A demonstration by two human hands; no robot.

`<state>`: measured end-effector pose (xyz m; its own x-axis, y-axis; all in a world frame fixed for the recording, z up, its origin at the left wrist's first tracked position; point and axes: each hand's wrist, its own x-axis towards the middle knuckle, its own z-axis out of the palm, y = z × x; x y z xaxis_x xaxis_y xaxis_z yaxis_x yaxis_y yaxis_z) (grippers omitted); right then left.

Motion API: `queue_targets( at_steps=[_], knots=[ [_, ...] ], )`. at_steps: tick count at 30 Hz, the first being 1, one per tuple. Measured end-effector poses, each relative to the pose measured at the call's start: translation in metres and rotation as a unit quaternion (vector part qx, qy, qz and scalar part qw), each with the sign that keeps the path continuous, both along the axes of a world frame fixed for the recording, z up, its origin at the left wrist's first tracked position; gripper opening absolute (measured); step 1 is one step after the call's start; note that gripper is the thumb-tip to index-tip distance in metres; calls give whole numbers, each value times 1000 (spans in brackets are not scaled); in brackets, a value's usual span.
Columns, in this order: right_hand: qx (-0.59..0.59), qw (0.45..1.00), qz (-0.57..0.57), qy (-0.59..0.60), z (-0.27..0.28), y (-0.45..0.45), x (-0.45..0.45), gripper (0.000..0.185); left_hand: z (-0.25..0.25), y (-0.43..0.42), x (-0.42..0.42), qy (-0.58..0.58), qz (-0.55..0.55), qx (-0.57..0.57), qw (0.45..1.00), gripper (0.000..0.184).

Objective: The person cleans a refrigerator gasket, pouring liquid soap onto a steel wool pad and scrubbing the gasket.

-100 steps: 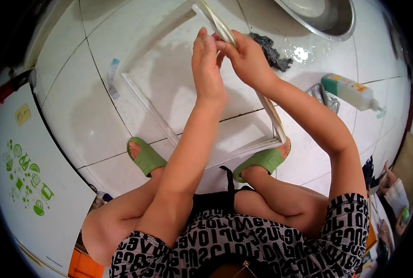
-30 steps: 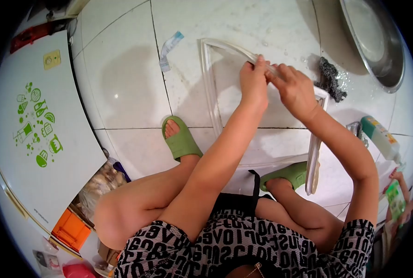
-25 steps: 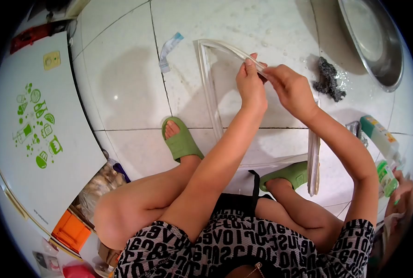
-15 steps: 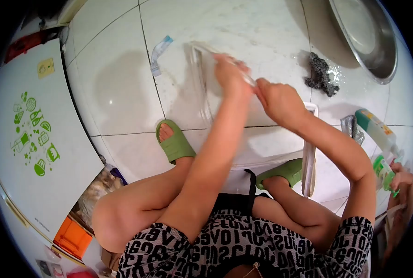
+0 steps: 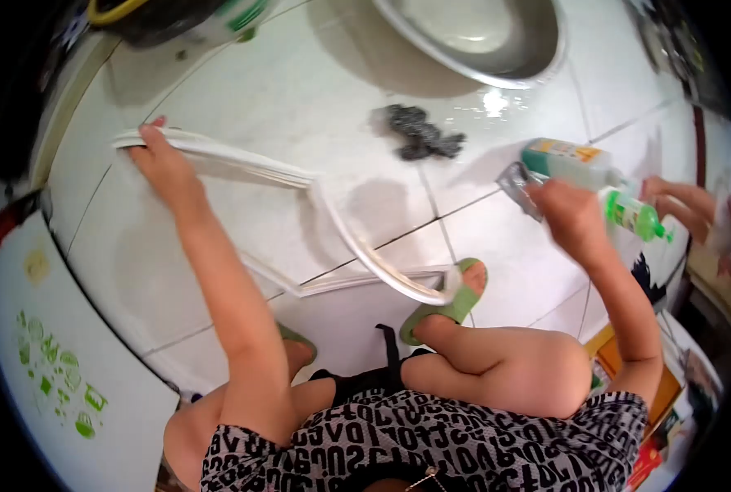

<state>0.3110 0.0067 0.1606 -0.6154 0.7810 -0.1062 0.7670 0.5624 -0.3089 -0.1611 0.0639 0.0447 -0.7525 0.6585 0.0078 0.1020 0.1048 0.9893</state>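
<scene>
My left hand is closed around one end of a white rubber door gasket, held out to the left. The gasket forms a bent, twisted loop across the middle, with its lower part near my right foot. On the right, my right hand is closed on a crumpled silvery-grey piece, whose exact kind I cannot make out. Just beyond that hand lie a clear bottle with a teal end and a green-labelled bottle.
A large metal basin stands at the top, with a dark scouring mesh on the wet tiles below it. A white panel with green prints lies at left. Another hand, perhaps a reflection, shows at right.
Both hands were together on the gasket; now they are far apart. The left has drawn it leftward, while the right has let go and taken the silvery piece. The view has turned right.
</scene>
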Motion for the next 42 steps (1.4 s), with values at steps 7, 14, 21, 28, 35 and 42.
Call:
queue_targets(
  at_steps=[7, 14, 21, 28, 35, 42],
  knots=[
    [360, 758, -439, -320, 28, -64, 340, 34, -56, -7, 86, 178, -275, -257, 909, 63],
    [17, 700, -714, 2, -36, -127, 573, 88, -86, -121, 222, 298, -477, -245, 789, 72],
    [30, 505, -848, -156, -78, -102, 530, 74, -50, -168, 276, 299, -535, -205, 763, 69],
    [70, 645, -682, -338, -40, -88, 518, 52, -68, -193, 243, 384, -634, -264, 617, 27],
    [179, 703, -479, -494, -47, -98, 499, 33, -58, -178, 158, 392, -682, -321, 527, 19],
    [345, 804, -413, -251, -35, -112, 306, 25, -59, -196, 131, 356, -700, -288, 548, 19]
  ],
)
